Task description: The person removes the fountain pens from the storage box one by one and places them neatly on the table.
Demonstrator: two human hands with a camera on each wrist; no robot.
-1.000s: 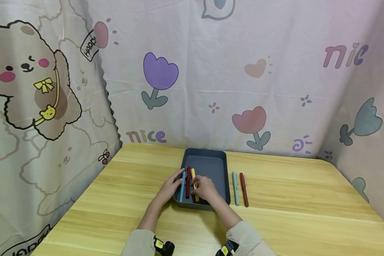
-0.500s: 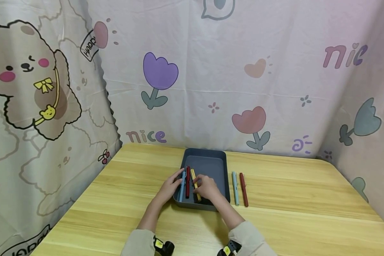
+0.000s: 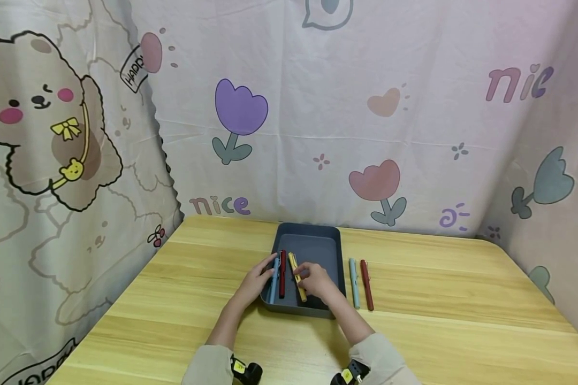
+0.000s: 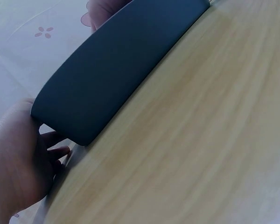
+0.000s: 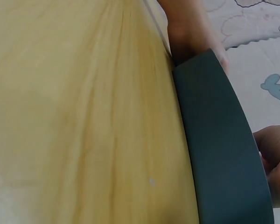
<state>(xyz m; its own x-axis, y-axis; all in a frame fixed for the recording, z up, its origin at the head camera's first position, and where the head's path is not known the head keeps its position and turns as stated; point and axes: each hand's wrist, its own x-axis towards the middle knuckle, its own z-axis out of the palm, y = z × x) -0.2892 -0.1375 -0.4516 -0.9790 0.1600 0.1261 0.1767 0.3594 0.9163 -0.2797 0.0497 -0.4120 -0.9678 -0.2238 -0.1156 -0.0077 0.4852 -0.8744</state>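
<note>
A dark grey tray stands on the wooden table, its long sides running away from me. My left hand grips its left wall near the front, the thumb over the rim beside a light blue pen. Inside lies a dark red pen, just right of the blue one. My right hand pinches a yellow pen over the tray's middle, tilted slightly. In the right wrist view the tray's outer wall hides the pens, and only part of the right hand shows above the rim.
To the tray's right a pale teal pen and a red pen lie side by side on the table. A printed cloth hangs behind the table's far edge and along both sides.
My right hand has shifted a little to the right with the yellow pen, widening the gap to the dark red pen. The left hand, the tray and the other pens stay put.
</note>
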